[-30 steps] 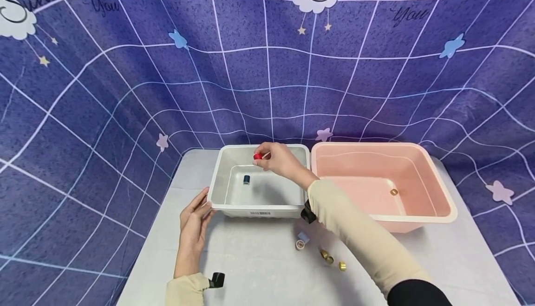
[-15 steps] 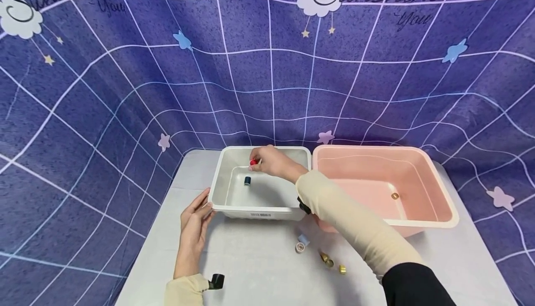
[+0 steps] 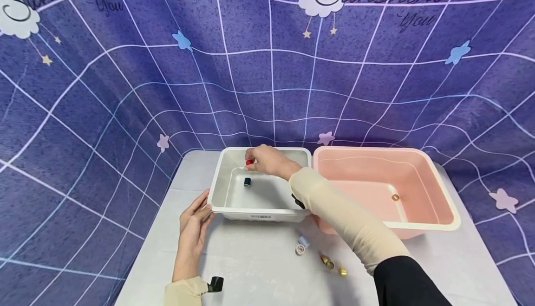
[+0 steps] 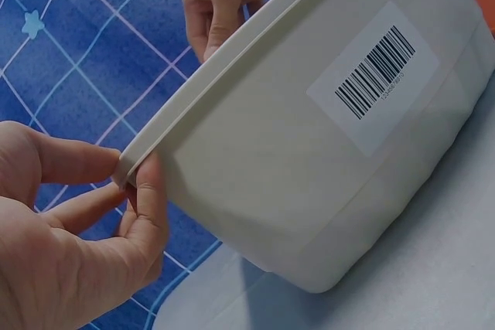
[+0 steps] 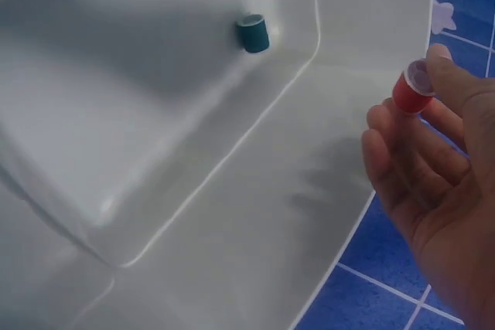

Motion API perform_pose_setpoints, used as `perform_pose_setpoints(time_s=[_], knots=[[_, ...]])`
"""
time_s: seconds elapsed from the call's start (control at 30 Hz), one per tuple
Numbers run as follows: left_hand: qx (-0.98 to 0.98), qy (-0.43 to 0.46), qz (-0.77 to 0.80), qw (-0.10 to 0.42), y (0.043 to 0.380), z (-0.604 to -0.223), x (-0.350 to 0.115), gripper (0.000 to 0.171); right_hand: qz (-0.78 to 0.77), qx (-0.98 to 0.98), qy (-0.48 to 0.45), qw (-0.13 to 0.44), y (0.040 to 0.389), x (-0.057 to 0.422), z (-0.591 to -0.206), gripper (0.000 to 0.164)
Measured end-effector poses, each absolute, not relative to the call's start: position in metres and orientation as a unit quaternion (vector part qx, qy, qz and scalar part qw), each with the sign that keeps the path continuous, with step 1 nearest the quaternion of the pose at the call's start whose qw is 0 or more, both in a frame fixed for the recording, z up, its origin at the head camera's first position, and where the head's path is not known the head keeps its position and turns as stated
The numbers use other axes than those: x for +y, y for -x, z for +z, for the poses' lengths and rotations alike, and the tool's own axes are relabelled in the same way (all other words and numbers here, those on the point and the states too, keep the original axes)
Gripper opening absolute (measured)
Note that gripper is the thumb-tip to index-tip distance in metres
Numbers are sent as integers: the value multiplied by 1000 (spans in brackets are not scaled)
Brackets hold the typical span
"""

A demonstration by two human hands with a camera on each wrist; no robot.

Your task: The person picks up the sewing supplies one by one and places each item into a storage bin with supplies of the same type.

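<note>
Thumb and fingers of my right hand (image 3: 270, 161) pinch a small red thread spool (image 5: 412, 95) inside the light grey bin (image 3: 259, 213), near its back left in the head view. A dark teal thread spool (image 5: 254, 35) rests on the bin floor, a short way below the red one. My left hand (image 3: 193, 224) pinches the rim at the bin's front left corner, as the left wrist view shows. In that view the bin wall hides part of my right hand.
A pink bin (image 3: 418, 226) stands right of the grey one, with a small gold-coloured ring (image 3: 395, 197) on its floor. In front lie a light blue spool (image 3: 303, 241), a white spool (image 3: 300, 250) and several gold-coloured pieces (image 3: 342, 271). A patterned curtain (image 3: 267, 87) hangs behind.
The right hand has moved a little to the left and lower into the grey bin, carrying the red thread spool. My left hand stays at the rim.
</note>
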State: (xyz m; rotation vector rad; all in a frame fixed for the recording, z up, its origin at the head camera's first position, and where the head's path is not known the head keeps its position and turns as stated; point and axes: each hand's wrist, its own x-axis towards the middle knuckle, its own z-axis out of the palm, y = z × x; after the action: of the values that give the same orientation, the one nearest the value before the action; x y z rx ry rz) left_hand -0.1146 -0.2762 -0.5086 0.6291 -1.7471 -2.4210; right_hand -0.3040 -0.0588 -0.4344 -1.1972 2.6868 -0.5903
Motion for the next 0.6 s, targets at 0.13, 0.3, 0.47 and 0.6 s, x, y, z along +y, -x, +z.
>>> perform_pose_setpoints(time_s=[0.13, 0.3, 0.47, 0.6], knots=[[-572, -200, -794, 47, 115, -509, -277, 55, -209, 894, 392, 64, 307, -64, -439, 25], [-575, -197, -793, 47, 114, -508, -278, 55, -213, 890, 398, 60, 311, -69, -446, 25], [-574, -198, -793, 52, 114, -508, -278, 55, -201, 887, 411, 55, 314, -73, -452, 21], [-574, -198, -793, 50, 113, -510, -278, 55, -177, 889, 419, 52, 316, -78, -458, 19]])
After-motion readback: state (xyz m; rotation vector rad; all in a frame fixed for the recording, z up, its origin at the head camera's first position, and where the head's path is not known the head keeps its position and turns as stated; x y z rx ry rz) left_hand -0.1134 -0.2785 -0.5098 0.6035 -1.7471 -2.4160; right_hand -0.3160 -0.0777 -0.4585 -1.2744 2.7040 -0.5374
